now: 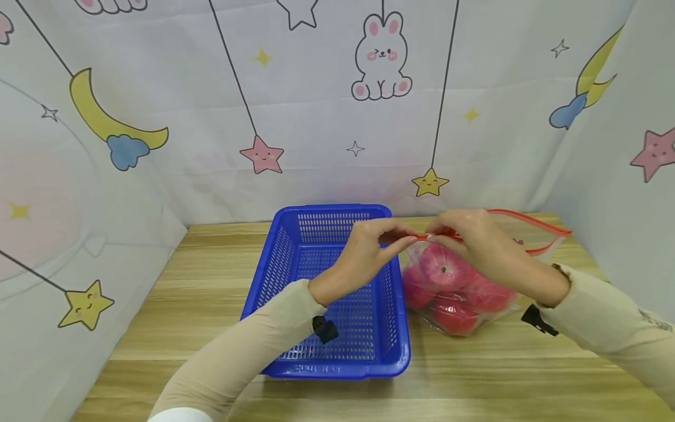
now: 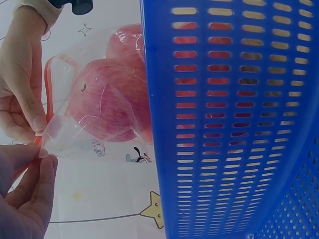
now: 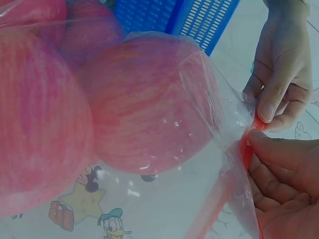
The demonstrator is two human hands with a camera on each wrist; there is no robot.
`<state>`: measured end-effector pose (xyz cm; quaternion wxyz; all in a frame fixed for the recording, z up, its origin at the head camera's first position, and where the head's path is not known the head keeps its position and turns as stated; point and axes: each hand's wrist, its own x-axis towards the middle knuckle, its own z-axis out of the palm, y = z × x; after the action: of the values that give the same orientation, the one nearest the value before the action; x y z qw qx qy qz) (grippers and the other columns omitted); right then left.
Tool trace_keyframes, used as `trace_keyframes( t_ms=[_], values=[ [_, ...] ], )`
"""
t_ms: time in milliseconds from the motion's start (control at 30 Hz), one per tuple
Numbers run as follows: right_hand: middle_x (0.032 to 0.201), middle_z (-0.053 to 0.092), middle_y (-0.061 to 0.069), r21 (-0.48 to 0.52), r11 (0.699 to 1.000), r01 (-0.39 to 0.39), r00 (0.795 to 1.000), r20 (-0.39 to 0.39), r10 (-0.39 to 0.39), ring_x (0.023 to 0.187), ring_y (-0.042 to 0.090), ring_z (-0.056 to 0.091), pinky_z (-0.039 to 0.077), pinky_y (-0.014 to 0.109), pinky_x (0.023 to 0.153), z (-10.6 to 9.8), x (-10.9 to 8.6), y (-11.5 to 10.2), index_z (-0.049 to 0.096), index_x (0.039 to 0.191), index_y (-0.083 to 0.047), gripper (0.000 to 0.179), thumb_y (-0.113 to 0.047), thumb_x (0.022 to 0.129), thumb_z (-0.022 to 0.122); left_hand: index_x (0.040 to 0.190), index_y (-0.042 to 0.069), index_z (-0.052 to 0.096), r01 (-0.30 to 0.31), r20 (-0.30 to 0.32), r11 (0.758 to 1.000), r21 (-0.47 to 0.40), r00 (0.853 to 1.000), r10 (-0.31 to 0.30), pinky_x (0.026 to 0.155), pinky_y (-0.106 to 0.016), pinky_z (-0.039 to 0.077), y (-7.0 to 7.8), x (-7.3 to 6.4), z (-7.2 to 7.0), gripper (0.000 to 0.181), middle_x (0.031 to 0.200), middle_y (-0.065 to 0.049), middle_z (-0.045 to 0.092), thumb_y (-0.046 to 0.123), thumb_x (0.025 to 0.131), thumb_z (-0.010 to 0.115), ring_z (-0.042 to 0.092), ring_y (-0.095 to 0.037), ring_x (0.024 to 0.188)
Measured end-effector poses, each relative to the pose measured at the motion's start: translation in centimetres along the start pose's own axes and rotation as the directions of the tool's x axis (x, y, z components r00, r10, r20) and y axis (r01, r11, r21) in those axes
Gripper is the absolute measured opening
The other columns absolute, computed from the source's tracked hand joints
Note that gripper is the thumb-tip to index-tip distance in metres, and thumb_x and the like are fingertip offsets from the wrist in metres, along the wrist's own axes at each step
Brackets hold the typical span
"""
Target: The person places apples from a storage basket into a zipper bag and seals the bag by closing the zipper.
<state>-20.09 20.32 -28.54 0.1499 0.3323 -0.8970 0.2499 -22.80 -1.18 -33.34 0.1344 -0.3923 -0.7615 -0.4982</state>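
Note:
A clear zip bag (image 1: 522, 305) with a red zip strip stands on the table, filled with several red apples (image 1: 456, 316). My left hand (image 1: 369, 249) pinches the left corner of the red strip between thumb and fingers. Right beside it, my right hand (image 1: 482, 246) pinches the same strip, thumb in front. Toward the right end, the bag's mouth gapes, its red edges apart. In the left wrist view, both hands meet at the strip above the apples (image 2: 107, 99). The right wrist view shows the apples (image 3: 149, 107) close up through the film.
A blue plastic basket (image 1: 402, 346) with slotted walls stands just left of the bag, under my left forearm. Both rest on a wooden table (image 1: 211, 258). A white printed cloth (image 1: 327, 117) hangs behind and at the sides.

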Motion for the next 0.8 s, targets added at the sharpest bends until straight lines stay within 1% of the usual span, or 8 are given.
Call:
trace_keyframes(
  t_ms=[167, 367, 600, 800],
  values=[
    [0.088, 0.071, 0.003, -0.014, 1.0, -0.011, 1.0, 0.009, 0.011, 0.081, 0.019, 0.067, 0.057, 0.039, 0.072, 0.04, 0.03, -0.01, 0.072, 0.093, -0.004, 0.013, 0.004, 0.084, 0.076, 0.102, 0.002, 0.074, -0.007, -0.004, 1.0, -0.005, 1.0, 0.007, 0.075, -0.019, 0.056, 0.0, 0.03, 0.07, 0.011, 0.095, -0.005, 0.074, 0.005, 0.092, 0.07, 0.068, -0.004, 0.084],
    [0.088, 0.07, 0.004, -0.024, 1.0, -0.014, 1.0, 0.021, 0.014, 0.081, 0.019, 0.066, 0.056, 0.039, 0.072, 0.04, 0.01, -0.07, 0.072, 0.093, -0.005, 0.012, 0.003, 0.085, 0.075, 0.1, 0.002, 0.074, -0.02, -0.001, 1.0, 0.022, 1.0, 0.02, 0.073, -0.018, 0.055, -0.1, 0.05, 0.02, 0.009, 0.093, -0.005, 0.073, 0.005, 0.092, 0.071, 0.067, -0.004, 0.081],
    [0.087, 0.069, 0.001, -0.001, 1.0, 0.023, 1.0, 0.014, -0.023, 0.08, 0.017, 0.065, 0.056, 0.037, 0.071, 0.05, 0.06, -0.05, 0.07, 0.092, -0.006, 0.013, 0.005, 0.085, 0.074, 0.098, 0.002, 0.074, -0.016, 0.01, 0.999, 0.047, 1.0, 0.016, 0.071, -0.017, 0.055, 0.06, 0.14, -0.09, 0.007, 0.09, -0.004, 0.073, 0.005, 0.092, 0.07, 0.067, -0.003, 0.078],
    [0.085, 0.069, -0.001, 0.019, 0.998, 0.052, 0.999, 0.005, -0.053, 0.078, 0.012, 0.064, 0.056, 0.035, 0.069, 0.08, 0.13, 0.02, 0.07, 0.09, -0.007, 0.013, 0.004, 0.085, 0.075, 0.096, 0.003, 0.074, -0.001, 0.008, 0.999, 0.048, 1.0, 0.001, 0.071, -0.017, 0.055, 0.19, 0.08, -0.16, 0.006, 0.089, -0.004, 0.073, 0.005, 0.092, 0.071, 0.067, -0.004, 0.078]
  ],
)
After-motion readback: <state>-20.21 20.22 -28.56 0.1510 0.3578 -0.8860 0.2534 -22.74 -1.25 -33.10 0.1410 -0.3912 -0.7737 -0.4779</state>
